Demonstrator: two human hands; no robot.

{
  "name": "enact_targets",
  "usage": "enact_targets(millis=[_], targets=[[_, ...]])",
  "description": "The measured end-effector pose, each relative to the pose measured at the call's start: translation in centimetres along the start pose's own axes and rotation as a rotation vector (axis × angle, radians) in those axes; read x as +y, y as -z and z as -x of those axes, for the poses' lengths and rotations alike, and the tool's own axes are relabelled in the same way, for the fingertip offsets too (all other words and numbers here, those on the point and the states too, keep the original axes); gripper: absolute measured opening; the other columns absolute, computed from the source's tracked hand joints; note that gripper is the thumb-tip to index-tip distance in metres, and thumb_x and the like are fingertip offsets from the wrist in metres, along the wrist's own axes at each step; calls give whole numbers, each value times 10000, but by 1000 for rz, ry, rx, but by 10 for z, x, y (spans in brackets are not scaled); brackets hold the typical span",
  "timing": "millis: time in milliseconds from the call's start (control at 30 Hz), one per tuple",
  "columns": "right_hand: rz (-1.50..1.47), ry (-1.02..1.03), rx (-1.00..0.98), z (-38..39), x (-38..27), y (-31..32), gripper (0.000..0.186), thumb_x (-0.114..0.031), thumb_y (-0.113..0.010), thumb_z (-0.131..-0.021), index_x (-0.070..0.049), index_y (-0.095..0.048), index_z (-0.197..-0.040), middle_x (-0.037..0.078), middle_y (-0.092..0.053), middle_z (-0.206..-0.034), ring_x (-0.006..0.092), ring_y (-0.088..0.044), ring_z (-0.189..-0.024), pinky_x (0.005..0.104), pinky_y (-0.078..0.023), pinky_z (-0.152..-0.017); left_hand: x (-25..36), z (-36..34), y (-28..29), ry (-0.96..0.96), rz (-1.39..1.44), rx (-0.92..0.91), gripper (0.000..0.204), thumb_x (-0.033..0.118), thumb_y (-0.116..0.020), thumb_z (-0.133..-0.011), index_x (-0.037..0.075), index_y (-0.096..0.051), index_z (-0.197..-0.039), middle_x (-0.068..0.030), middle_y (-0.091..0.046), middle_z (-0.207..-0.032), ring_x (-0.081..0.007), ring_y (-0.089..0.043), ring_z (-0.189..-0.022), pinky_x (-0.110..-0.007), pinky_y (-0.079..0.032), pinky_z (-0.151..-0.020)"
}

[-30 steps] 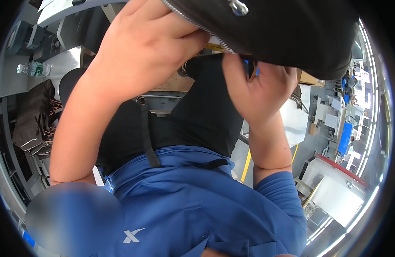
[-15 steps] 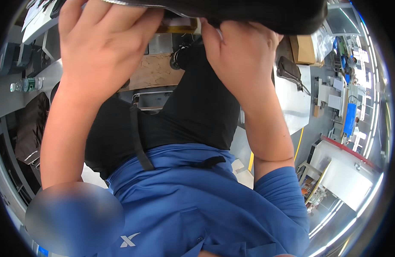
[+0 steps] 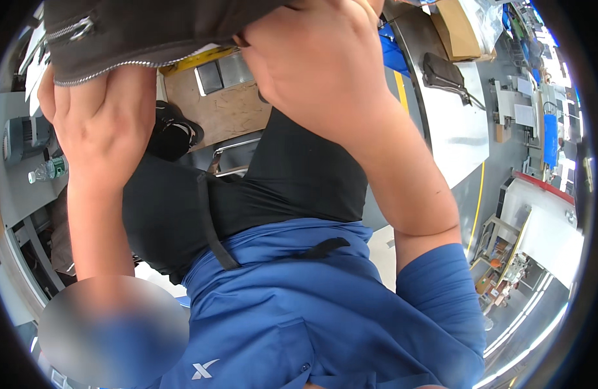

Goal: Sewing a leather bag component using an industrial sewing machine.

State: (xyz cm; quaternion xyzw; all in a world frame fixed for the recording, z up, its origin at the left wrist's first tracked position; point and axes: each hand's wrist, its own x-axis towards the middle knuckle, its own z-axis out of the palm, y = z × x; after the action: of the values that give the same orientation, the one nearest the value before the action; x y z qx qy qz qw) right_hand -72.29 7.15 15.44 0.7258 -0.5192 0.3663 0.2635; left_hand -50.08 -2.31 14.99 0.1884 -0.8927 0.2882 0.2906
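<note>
A dark brown fabric bag (image 3: 163,29) with a silvery zip along its lower edge hangs across the top of the head view, raised in front of me. My left hand (image 3: 104,107) reaches up under the zipped edge at its left end, holding it; the fingertips are hidden behind the cloth. At the bag's right end my right hand (image 3: 318,65) is closed on the fabric, with the thumb tip at its lower border. The curled fingers are partly cut off by the top of the picture.
To the right, a small dark pouch (image 3: 442,71) lies on a white table (image 3: 454,129), near a cardboard box (image 3: 456,29). A plastic bottle (image 3: 49,170) lies at left on a grey surface. Below are a brown board (image 3: 215,107) and a black shoe (image 3: 172,133).
The bag has shifted left and tilted, showing its zip and a zip pull. My left hand has moved left and lower; my right hand has moved left and up with the bag.
</note>
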Motion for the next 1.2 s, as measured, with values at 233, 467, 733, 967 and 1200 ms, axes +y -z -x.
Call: enact_targets(millis=[233, 467, 733, 967, 1200], targets=[[-78, -45, -39, -3, 0, -5, 133, -163, -656, -746, -86, -730, -826, 67, -658, -964, 313, -594, -1007, 414, -470, -880, 3, -9, 2, -7, -65, 10, 221, 216, -856, -746, 169, -792, -952, -12, -682, -1025, -203, -613, -935, -321, -383, -877], [-178, -109, -118, -6, -3, 4, 122, -168, -645, -756, -80, -722, -794, 63, -660, -942, 286, -597, -992, 391, -476, -882, 2, -8, 2, 25, -146, -15, 226, 213, -829, -787, 170, -781, -1004, -29, -684, -1068, -225, -591, -977, -332, -367, -912], [-18, -13, -98, -3, 1, 0, 136, -201, -675, -743, -88, -719, -805, 65, -638, -999, 287, -576, -1039, 400, -468, -908, -5, -9, 8, -37, -28, -30, 220, 230, -820, -809, 148, -771, -1007, -20, -677, -1058, -204, -577, -993, -339, -349, -940], [-178, -171, -77, 3, -2, 1, 134, -193, -680, -720, -77, -706, -782, 68, -627, -980, 295, -575, -1041, 406, -459, -885, -2, -10, 4, -22, -20, 44, 247, 302, -863, -752, 203, -796, -968, 1, -676, -1045, -190, -584, -975, -326, -349, -930], [-102, 56, 139, -1, 6, -18, 121, -171, -664, -714, -74, -697, -778, 75, -628, -984, 310, -572, -1035, 450, -420, -826, -3, -7, 4, -14, -78, 39, 250, 266, -858, -746, 205, -803, -982, -7, -687, -1115, -194, -586, -1004, -332, -340, -951]])
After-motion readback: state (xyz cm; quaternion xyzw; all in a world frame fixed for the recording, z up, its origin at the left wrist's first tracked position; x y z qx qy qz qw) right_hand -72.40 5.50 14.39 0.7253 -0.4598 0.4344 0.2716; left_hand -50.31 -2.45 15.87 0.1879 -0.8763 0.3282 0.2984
